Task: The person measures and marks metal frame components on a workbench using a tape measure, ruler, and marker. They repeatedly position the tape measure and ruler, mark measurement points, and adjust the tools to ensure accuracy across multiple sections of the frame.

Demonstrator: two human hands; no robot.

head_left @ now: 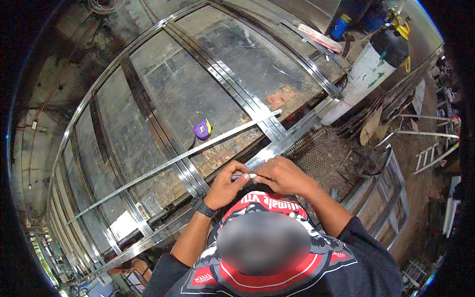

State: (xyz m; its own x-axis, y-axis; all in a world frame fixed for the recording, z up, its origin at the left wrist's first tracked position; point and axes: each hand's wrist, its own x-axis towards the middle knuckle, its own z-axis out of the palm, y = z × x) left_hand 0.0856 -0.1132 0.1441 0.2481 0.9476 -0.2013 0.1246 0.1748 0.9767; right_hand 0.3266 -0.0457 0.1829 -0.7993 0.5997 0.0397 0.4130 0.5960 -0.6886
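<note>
Close in front of my chest, both hands meet at the near edge of a metal frame [269,152]. My left hand [223,189], with a dark watch at its wrist, pinches a slim pen-like marker [246,176] with a whitish end. From the other side, the curled fingers of my right hand [283,175] close on the same marker. The fingers partly cover it, so its full shape does not show. Beyond my hands, a long thin metal strip [168,162] lies slantwise across the frame's bars. A purple and yellow tape measure [202,129] rests just past that strip.
The large frame lies over a dark, worn worktop [183,94]. At the far right stand a white gas cylinder [354,81] and a blue container [340,27]. A smaller metal frame [383,198] leans low at the right, with a ladder [430,153] beyond it.
</note>
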